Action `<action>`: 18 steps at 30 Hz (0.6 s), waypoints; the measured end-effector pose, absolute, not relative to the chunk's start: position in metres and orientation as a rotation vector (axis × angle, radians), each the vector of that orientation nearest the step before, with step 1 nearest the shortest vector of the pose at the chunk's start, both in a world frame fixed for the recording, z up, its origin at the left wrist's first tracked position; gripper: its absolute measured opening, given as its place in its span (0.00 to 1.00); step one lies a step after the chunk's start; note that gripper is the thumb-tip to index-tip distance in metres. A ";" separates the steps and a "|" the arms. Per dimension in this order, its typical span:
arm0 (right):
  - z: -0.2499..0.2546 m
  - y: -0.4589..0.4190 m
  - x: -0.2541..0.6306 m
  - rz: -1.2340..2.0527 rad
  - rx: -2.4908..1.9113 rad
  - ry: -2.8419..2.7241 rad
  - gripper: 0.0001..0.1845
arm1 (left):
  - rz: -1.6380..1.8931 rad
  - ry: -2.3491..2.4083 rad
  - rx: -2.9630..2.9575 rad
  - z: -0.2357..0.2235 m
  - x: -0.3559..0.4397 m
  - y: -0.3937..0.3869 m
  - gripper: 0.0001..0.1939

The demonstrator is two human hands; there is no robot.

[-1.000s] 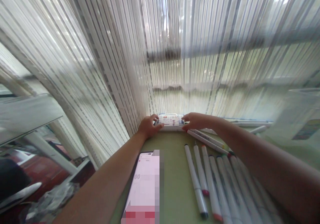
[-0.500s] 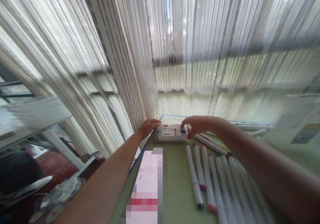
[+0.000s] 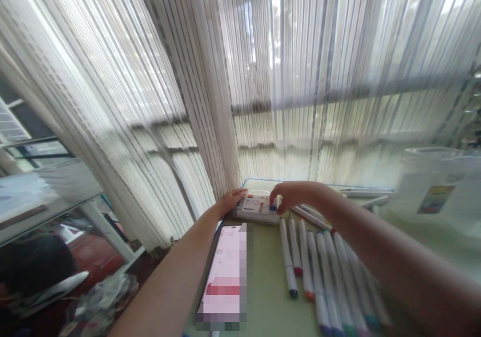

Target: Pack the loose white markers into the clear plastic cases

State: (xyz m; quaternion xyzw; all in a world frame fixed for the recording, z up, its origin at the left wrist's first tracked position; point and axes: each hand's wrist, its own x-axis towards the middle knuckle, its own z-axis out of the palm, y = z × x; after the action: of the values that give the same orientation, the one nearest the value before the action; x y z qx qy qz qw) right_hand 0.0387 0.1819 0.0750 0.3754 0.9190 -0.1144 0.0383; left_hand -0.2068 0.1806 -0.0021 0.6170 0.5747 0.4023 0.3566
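A small clear plastic marker case (image 3: pixel 252 216) with a printed label lies at the far corner of the green tabletop. My left hand (image 3: pixel 232 200) grips its left end, fingers over the top edge. At the right end my right hand (image 3: pixel 296 195) is curled, thumb and fingers closed on the case's corner. Blue-tipped pieces show through the lid near those fingers; the rest there is hidden by the hand. Several white markers (image 3: pixel 287 262) with coloured ends lie in a fanned row beneath my right forearm. Other pens (image 3: pixel 311 217) lie behind them.
A phone (image 3: pixel 225 262) with a lit, partly blurred screen lies between my forearms. Clear plastic bins (image 3: pixel 424 186) stand at the right. Striped sheer curtains (image 3: pixel 210 101) hang just beyond the table's blue edge. Crumpled plastic bags (image 3: pixel 103 297) sit lower left.
The head view has shifted, so the table, case and arms appear slightly lower and more of the bins shows. Both hands stay at the ends of the case.
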 end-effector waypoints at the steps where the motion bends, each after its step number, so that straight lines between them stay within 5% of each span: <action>1: 0.076 0.180 0.038 -0.349 1.162 2.815 0.27 | 1.067 1.476 1.590 -0.004 -0.207 0.180 0.28; 18: 0.069 0.183 0.041 -0.390 1.198 2.848 0.25 | 1.089 1.568 1.786 -0.008 -0.205 0.184 0.14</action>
State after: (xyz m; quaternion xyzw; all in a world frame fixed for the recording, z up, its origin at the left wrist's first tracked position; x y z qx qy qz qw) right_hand 0.0413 0.1827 0.0692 0.3846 0.9144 -0.1254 0.0139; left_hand -0.2050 0.1839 -0.0078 0.6595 0.5791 0.4020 0.2608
